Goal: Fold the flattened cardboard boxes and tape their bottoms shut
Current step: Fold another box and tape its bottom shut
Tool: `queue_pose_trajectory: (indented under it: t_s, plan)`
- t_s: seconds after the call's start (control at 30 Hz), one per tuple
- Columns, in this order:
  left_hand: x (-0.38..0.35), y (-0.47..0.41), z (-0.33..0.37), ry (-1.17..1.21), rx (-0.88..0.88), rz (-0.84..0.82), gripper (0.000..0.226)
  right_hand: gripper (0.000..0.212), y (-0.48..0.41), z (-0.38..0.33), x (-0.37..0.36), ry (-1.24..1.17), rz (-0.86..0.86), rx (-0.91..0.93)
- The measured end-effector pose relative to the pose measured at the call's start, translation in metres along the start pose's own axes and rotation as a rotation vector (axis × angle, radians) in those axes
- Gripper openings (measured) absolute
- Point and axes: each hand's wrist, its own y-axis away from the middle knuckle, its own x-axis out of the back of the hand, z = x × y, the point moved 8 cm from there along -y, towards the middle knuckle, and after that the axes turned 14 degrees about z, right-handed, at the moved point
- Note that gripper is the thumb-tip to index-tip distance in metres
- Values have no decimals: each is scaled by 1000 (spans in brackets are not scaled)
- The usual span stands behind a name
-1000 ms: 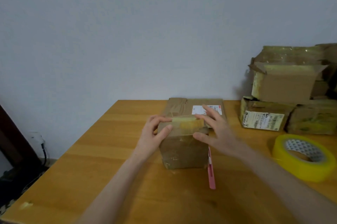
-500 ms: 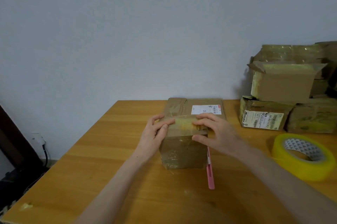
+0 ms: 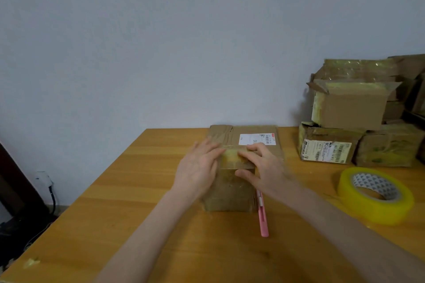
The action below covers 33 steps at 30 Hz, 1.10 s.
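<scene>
1. Head view, the only one. Small cardboard box (image 3: 230, 190) stands mid-table (image 3: 115, 190), folded up, closed face on top. Strip of yellowish tape (image 3: 231, 159) runs across that face and down the near side.
2. L hand (image 3: 197, 168): fingers straight, laid flat over the box's left top edge, tips on the tape. Pressing, not gripping.
3. R hand (image 3: 264, 171): fingers bent, tips down on the tape, thumb out along the box's front top edge. Looks like pressing or rubbing, nothing clasped. Hand is blurred, so finer detail unclear.
4. Step, my read: smoothing down tape on this box's bottom flaps. Tape is on, so box nearly done.
5. Flattened box (image 3: 248, 136) with white label lies just behind the one in hand. Prob the next to fold.
6. Tape roll (image 3: 374, 195), yellow, to the right, apart from the R hand. Pink cutter (image 3: 263, 216) lies on the table by the box's right front corner, part under the R wrist.
7. Finished boxes (image 3: 351, 107) stacked far right vs the wall.
8. Next, I'd guess: rub the tape ends flat, check flaps sit flush, then set the box aside with the stack and pull the flat one fwd. Needs both hands free; roll and cutter are w/in reach.
</scene>
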Motion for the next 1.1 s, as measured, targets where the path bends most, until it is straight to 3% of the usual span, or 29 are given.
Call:
queue_pose_trajectory:
  t_s: [0.17,0.27,0.37,0.47,0.57,0.73,0.8,0.9,1.0,1.1]
  plan:
    - [-25,9,17,-177,-77,-230,52,77,-3,10,13,-24,-3,-52]
    - [-24,11,15,-178,-95,-253,52,83,-3,-2,23,-10,70,14]
    - [-24,12,17,-201,-103,-254,54,64,2,-16,13,23,17,154]
    - [-25,13,15,-239,-82,-261,66,66,9,-9,3,57,-48,108]
    - [-28,12,13,-250,-83,-245,76,68,11,-7,3,34,18,111]
    - [-30,9,9,-255,-115,-198,109,56,14,4,7,-189,-75,-60]
    - [-29,8,9,-284,-117,-214,114,54,25,25,25,-212,-4,-207]
    - [-25,8,9,-290,-80,-190,103,55,58,77,54,49,7,-425]
    - [-21,9,10,-298,-50,-143,70,62,94,127,78,413,-118,-602]
    - [-21,10,11,-279,-30,-159,58,59,123,154,89,599,-260,-713]
